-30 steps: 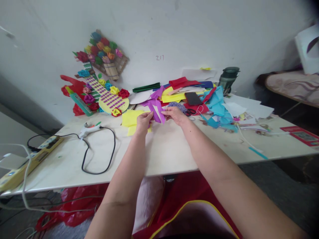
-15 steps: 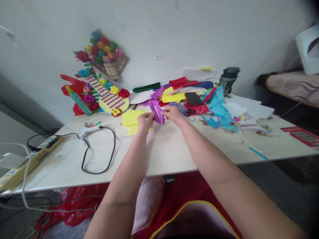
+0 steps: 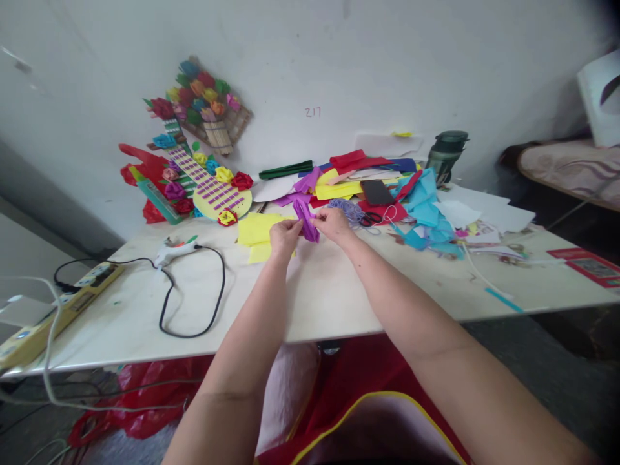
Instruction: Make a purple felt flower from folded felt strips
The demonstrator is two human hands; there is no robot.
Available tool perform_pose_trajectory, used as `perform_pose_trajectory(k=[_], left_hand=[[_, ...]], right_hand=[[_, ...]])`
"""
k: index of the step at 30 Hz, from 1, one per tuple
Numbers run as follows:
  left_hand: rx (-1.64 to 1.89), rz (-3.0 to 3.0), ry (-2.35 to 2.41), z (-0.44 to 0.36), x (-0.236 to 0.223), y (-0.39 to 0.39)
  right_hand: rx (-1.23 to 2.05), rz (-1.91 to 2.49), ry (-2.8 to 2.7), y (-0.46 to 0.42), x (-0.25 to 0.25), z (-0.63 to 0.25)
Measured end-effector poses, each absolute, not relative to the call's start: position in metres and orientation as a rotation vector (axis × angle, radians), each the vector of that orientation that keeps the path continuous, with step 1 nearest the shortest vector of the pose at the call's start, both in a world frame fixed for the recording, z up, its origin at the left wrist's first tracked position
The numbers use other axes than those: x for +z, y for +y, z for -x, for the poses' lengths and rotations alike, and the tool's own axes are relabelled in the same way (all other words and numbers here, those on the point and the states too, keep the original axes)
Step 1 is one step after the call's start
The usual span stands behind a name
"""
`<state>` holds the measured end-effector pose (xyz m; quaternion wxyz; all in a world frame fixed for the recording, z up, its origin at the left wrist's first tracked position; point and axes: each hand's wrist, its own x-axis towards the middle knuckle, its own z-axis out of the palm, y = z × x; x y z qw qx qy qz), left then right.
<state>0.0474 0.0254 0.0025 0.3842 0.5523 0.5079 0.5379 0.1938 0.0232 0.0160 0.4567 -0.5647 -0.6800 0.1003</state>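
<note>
A strip of purple crepe paper (image 3: 307, 223), gathered into narrow folds, stretches between my two hands above the table. My left hand (image 3: 285, 237) pinches its left edge between thumb and finger. On the other side, my right hand (image 3: 334, 226) pinches the right edge. Pieces of yellow crepe paper (image 3: 254, 234) lie on the table just left of and behind my left hand. Beyond my right hand sit a bundle of lilac yarn (image 3: 347, 210) and dark-handled scissors (image 3: 371, 219).
A glue gun (image 3: 174, 253) with a looped black cord and a power strip (image 3: 62, 310) lie at left. Behind stands a paper-flower guitar (image 3: 220, 197). Blue crepe paper (image 3: 423, 213), a phone (image 3: 376, 192) and a dark green bottle (image 3: 446, 157) are at right. The front table edge is near my forearms.
The purple paper's sides have come together, and the pale gap along its middle has closed. Both hands stay nearly in place, still pinching it.
</note>
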Motion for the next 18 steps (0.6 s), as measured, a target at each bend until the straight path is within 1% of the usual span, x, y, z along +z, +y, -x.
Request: perform_pose_trajectory(k=[14, 18], left_hand=[[1.377, -1.472, 1.353, -0.048, -0.004, 0.030], [1.406, -1.448, 1.346, -0.050, -0.005, 0.029]], right_hand=[[-0.133, 1.498, -1.901, 0.007, 0.018, -0.180], [-0.182, 1.484, -1.949, 0.003, 0.019, -0.178]])
